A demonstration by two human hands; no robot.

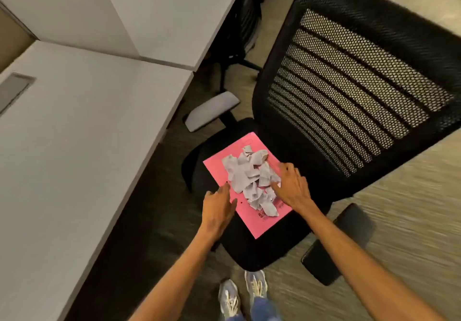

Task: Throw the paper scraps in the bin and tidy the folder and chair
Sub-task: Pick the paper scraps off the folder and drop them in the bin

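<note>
A pink folder (259, 223) lies flat on the seat of a black mesh-backed office chair (349, 76). A heap of torn white paper scraps (250, 178) sits on the folder's middle. My left hand (218, 208) rests at the folder's left edge, fingers apart, holding nothing. My right hand (293, 186) lies against the right side of the heap, fingers spread and touching the scraps, gripping none that I can see. No bin is in view.
A long white desk (87, 146) runs along the left, close to the chair. The chair's pale left armrest (212, 110) and dark right armrest (334, 246) flank the seat. A second black chair (239, 26) is tucked under the far desk. My shoes (243, 295) stand on carpet.
</note>
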